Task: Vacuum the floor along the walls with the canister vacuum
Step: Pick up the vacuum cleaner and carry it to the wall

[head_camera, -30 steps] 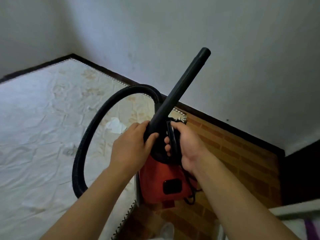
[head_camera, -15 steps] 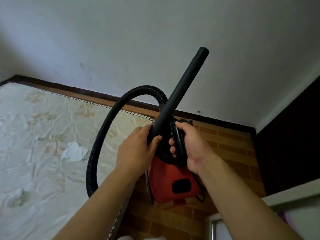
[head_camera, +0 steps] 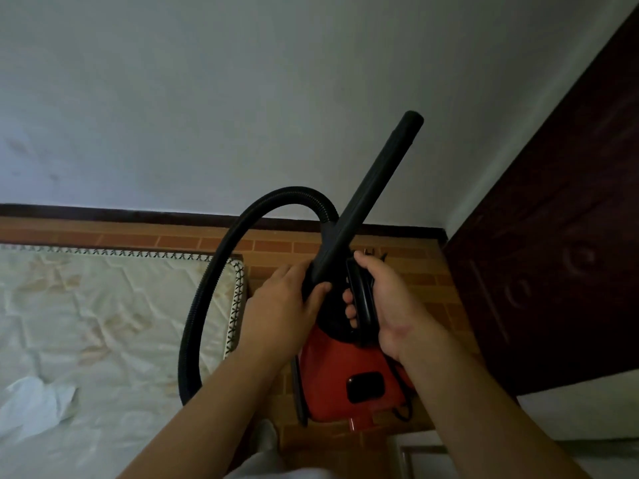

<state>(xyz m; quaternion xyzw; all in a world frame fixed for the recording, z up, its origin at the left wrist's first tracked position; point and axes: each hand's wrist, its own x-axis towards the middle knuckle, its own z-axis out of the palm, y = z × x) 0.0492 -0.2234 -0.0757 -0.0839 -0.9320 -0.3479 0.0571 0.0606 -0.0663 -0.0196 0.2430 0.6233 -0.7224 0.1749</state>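
A red canister vacuum (head_camera: 345, 375) hangs in the air over the brick-patterned floor (head_camera: 408, 267). My right hand (head_camera: 387, 305) is closed around its black carry handle (head_camera: 361, 305). My left hand (head_camera: 283, 309) grips the lower end of the black wand (head_camera: 373, 191), which points up and to the right, its open tip in front of the white wall. The ribbed black hose (head_camera: 221, 271) loops from the wand's base out to the left and down behind my left forearm.
A bare, stained mattress (head_camera: 103, 323) lies on the floor at left with a crumpled white tissue (head_camera: 34, 399) on it. A dark baseboard (head_camera: 138, 214) runs along the white wall. A dark wooden door (head_camera: 560, 254) stands at right. Pale furniture edges show at bottom right.
My view has turned to the right: the mattress slid left, the door came into sight. Both hands keep the same hold on wand and handle.
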